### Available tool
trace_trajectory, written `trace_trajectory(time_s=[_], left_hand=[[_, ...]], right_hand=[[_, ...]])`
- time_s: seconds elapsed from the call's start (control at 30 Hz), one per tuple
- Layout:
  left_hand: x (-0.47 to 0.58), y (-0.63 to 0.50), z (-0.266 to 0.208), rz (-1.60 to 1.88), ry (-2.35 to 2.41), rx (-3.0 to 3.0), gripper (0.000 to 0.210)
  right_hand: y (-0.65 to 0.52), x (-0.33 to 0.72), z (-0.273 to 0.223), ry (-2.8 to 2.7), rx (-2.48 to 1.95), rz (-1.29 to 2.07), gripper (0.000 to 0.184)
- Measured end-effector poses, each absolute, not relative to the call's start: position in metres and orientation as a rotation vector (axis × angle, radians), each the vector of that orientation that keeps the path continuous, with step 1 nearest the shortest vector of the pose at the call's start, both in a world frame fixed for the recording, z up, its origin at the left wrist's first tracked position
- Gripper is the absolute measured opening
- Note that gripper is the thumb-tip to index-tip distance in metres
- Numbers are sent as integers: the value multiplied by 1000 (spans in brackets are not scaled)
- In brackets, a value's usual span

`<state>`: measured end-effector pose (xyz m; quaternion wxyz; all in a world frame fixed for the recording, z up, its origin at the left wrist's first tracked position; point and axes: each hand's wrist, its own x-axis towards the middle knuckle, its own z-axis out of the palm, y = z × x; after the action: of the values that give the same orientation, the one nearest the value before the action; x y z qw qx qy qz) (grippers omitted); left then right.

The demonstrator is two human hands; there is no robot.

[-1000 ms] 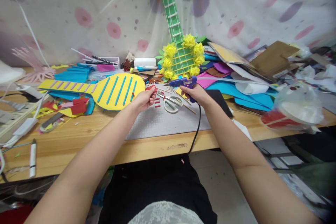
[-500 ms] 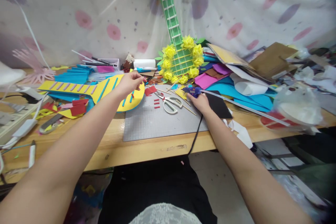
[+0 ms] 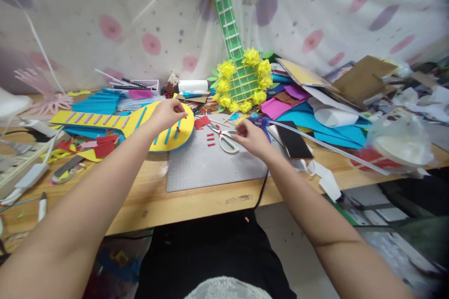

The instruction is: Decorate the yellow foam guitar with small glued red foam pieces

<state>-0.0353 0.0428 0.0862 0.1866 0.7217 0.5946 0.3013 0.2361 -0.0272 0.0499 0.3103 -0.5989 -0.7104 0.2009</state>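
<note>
My left hand (image 3: 168, 116) is closed in a pinch above the body of a yellow paper guitar (image 3: 159, 142) with blue strips. The small red paper roll in its fingertips barely shows now. Another red roll (image 3: 178, 129) sits on the guitar. My right hand (image 3: 253, 138) hovers over the scissors (image 3: 228, 145) with loosely curled fingers and nothing visible in them. Just behind it lies a blue glue gun (image 3: 261, 123) with a long clear glue stick (image 3: 326, 145). Several short red rolls (image 3: 210, 139) lie on the grey cutting mat (image 3: 206, 173).
A green guitar with yellow flowers (image 3: 242, 79) leans against the curtain. A black phone (image 3: 293, 140) lies right of the mat. Coloured sheets (image 3: 315, 124) are piled at the right, with a plastic bag (image 3: 396, 140) beyond. Paper scraps (image 3: 101, 147) and a power strip (image 3: 17, 163) are at the left.
My right hand has let go of the glue gun and moved left over the scissors. My left hand has drawn back slightly to the left and down, still pinched.
</note>
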Motion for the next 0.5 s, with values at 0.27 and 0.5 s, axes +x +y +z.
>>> trace_trajectory(time_s=[0.27,0.5], left_hand=[[-36,32,86,833,1708,2015,11],[-44,36,78,866,1640,1988,9]], right_hand=[[41,120,52,-1875,-974,819,30],[40,100,48,-1897,-1073,709,25]])
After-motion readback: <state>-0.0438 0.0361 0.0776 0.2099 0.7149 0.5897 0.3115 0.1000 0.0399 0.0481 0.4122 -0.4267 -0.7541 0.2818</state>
